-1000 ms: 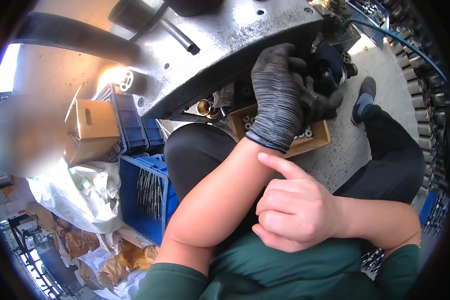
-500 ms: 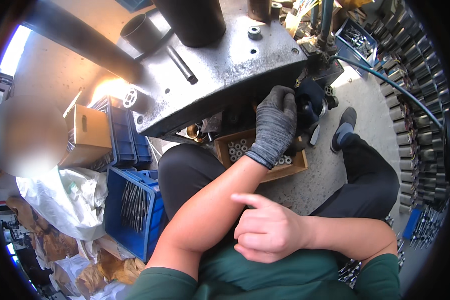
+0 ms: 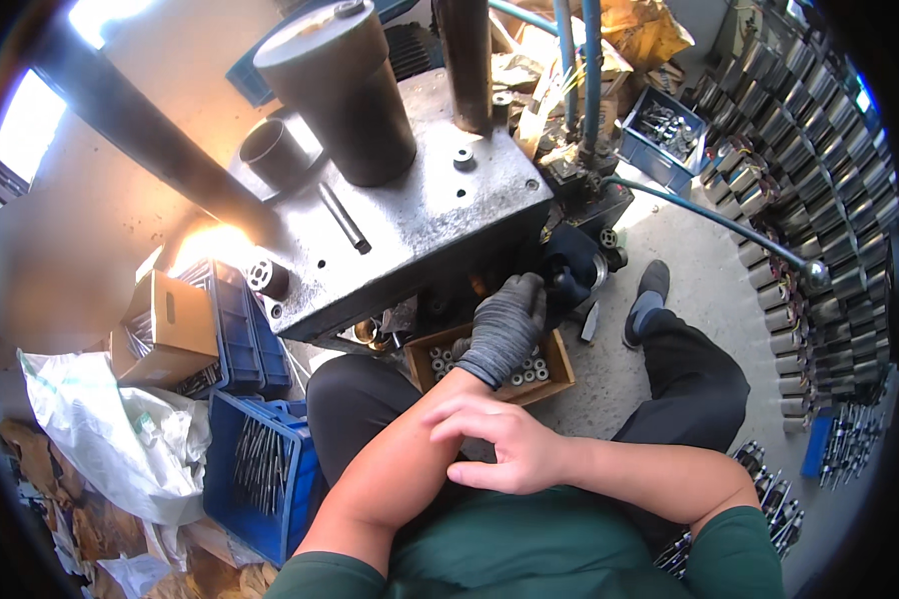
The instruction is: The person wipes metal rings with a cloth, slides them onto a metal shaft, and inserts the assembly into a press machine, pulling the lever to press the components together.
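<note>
My left hand (image 3: 509, 324), in a grey knit glove, is just below the front edge of a thick metal machine table (image 3: 425, 235). Its fingers are curled together, and their undersides are hidden, so what they hold cannot be made out. Beneath the glove sits a shallow wooden box (image 3: 561, 374) with several small metal rings (image 3: 529, 371). My bare right hand (image 3: 504, 444) hovers at my left forearm, fingers bent and thumb apart, with nothing in it. Whether its fingertips touch the forearm is unclear. On the table lie a metal rod (image 3: 344, 217) and a small ring (image 3: 463, 158).
A large dark cylinder (image 3: 345, 100) stands on the table, beside a short tube (image 3: 275, 155). A blue crate of rods (image 3: 295, 479) is at my left. A ball-ended lever (image 3: 714, 210) reaches out at right, near stacked metal cylinders (image 3: 784, 130). A blurred person is at far left.
The view has tipped upward, showing more of the machine. My gloved left hand has drawn slightly away from the table edge. My right hand went from a pointing finger to loosely bent fingers.
</note>
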